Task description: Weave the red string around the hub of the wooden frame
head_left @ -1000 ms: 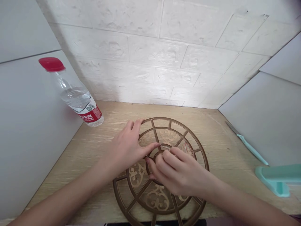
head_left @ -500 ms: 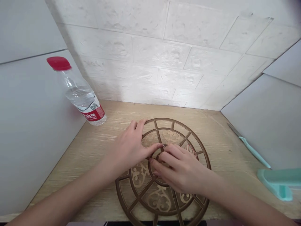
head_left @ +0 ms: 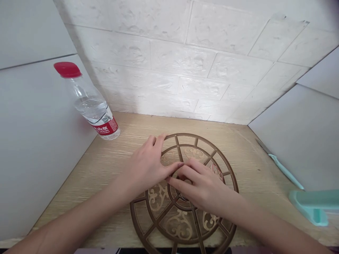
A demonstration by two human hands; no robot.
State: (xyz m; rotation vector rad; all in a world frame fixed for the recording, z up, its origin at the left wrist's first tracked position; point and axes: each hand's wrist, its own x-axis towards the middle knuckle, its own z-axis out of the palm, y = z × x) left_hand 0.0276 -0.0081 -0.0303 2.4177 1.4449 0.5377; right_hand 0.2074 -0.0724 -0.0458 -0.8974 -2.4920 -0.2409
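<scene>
Two bare hands meet over the middle of a round, bronze-brown openwork frame [head_left: 196, 223]. The right hand [head_left: 202, 187] curls above the central ring, fingertips bent inward; whether they pinch anything cannot be told, as the hand hides it. The left hand [head_left: 145, 164] spans the frame's far left part, fingers at the outer rim and thumb stretched inward to the right fingertips; how firmly it grips is unclear. The frame, with rings, spokes and pale scrollwork, sits at the near edge of a light wooden tabletop [head_left: 116, 151]. Beyond, at the far left, stands a clear bottle [head_left: 91, 104] of water with a red cap and a red-and-white label. At right, by a grey-white panel [head_left: 304, 134], lies a knife [head_left: 286, 171] with a turquoise handle; nearer is a turquoise object [head_left: 315, 199]. Behind rises a white brick-patterned wall [head_left: 169, 60].
</scene>
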